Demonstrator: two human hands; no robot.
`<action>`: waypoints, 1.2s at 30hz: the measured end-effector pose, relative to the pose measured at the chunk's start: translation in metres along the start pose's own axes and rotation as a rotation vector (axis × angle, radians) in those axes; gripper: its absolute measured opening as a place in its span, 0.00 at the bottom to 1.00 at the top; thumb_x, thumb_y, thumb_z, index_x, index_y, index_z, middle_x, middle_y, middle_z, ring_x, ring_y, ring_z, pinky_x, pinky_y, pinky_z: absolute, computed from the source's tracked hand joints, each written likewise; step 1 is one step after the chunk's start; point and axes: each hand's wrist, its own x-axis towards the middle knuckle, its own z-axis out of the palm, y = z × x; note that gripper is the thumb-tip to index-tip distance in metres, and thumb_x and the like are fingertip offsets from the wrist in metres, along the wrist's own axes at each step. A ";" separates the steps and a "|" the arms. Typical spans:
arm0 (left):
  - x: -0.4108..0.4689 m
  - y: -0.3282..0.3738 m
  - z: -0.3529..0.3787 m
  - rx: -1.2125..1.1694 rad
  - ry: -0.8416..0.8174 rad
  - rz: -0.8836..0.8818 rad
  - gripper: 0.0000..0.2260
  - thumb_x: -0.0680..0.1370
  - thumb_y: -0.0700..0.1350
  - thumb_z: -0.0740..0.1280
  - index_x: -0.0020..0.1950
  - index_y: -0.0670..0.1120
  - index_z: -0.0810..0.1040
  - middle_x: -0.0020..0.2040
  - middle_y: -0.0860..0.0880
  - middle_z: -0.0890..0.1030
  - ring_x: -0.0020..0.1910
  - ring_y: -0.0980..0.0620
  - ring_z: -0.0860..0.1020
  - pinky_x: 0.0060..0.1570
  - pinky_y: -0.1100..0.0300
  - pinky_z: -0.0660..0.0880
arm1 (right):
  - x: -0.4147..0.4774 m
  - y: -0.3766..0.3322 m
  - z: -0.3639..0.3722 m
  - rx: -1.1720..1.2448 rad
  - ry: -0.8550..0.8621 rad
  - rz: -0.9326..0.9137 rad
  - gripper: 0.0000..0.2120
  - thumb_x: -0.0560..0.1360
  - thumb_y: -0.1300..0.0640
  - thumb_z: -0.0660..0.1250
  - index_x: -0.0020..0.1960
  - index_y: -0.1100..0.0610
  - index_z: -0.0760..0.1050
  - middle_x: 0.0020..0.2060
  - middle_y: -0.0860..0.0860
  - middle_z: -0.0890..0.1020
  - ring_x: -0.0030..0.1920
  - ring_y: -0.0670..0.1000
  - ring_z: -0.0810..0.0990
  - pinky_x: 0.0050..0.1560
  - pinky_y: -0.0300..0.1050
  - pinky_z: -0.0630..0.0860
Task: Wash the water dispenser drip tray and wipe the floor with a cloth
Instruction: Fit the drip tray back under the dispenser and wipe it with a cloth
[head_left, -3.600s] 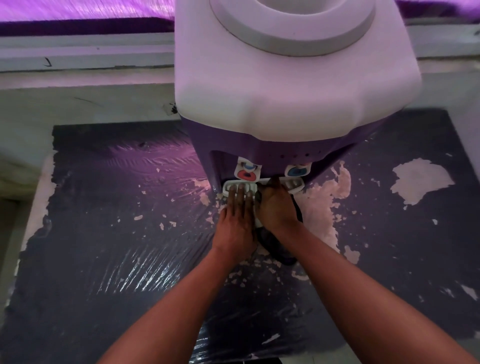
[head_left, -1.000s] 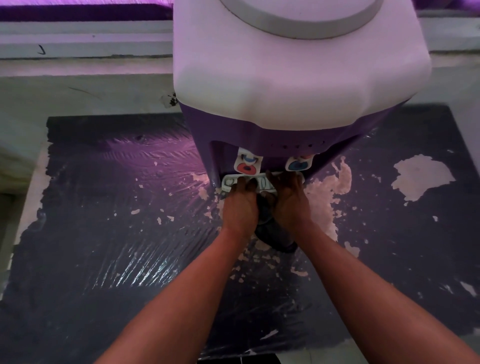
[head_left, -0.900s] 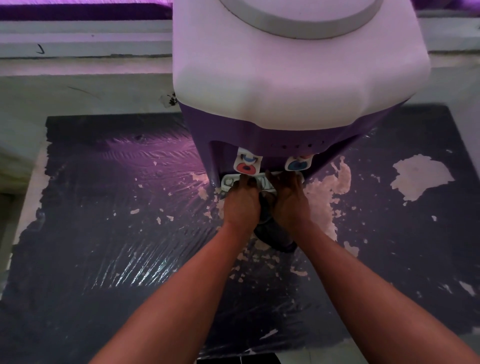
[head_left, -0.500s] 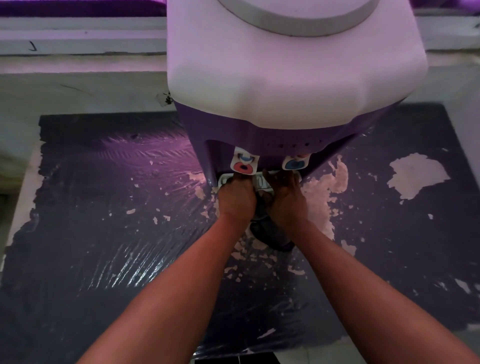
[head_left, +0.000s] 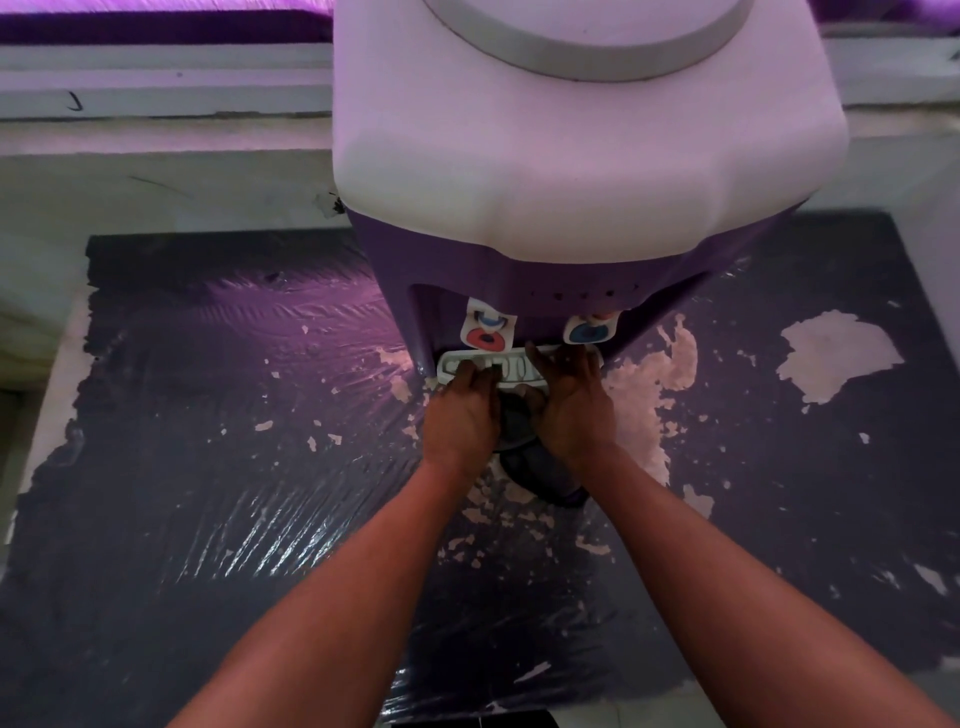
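Note:
The water dispenser (head_left: 582, 156) has a white top and a purple body and stands on the floor in front of me. Under its red tap (head_left: 487, 332) and blue tap (head_left: 588, 330) sits the white slotted drip tray (head_left: 517, 368). My left hand (head_left: 461, 418) lies on the tray's left part with its fingers curled over the grille. My right hand (head_left: 571, 405) holds the tray's right end. A dark cloth (head_left: 537, 470) lies bunched between and below my two hands; most of it is hidden by them.
The floor (head_left: 218, 467) is covered with a dark, glossy, wrinkled sheet with pale peeled patches, the largest at the right (head_left: 836, 353). A pale wall base and ledge (head_left: 156, 171) run behind the dispenser. A light strip of bare floor edges the left side.
Both hands have stayed at the drip tray. More of the tray's slotted top shows now than half a second ago, and the view has shifted slightly.

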 end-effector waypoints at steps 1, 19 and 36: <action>-0.001 0.003 0.000 -0.040 0.060 -0.048 0.10 0.78 0.42 0.64 0.57 0.43 0.80 0.55 0.41 0.79 0.38 0.37 0.81 0.35 0.49 0.79 | 0.000 0.000 0.000 0.000 -0.007 0.003 0.27 0.78 0.46 0.66 0.75 0.46 0.66 0.75 0.55 0.63 0.76 0.62 0.57 0.64 0.58 0.72; 0.012 0.008 -0.018 0.182 -0.156 -0.079 0.15 0.78 0.51 0.60 0.60 0.46 0.76 0.55 0.43 0.81 0.47 0.40 0.82 0.40 0.52 0.76 | 0.000 -0.003 -0.004 -0.029 -0.040 0.034 0.28 0.78 0.44 0.64 0.76 0.43 0.64 0.76 0.53 0.59 0.77 0.60 0.55 0.62 0.60 0.75; -0.004 -0.005 -0.012 -0.073 0.007 -0.264 0.16 0.80 0.43 0.60 0.67 0.47 0.75 0.63 0.39 0.76 0.46 0.35 0.80 0.41 0.45 0.78 | 0.000 -0.003 -0.003 -0.009 -0.045 0.060 0.27 0.78 0.44 0.64 0.75 0.43 0.64 0.76 0.52 0.60 0.77 0.59 0.53 0.63 0.61 0.74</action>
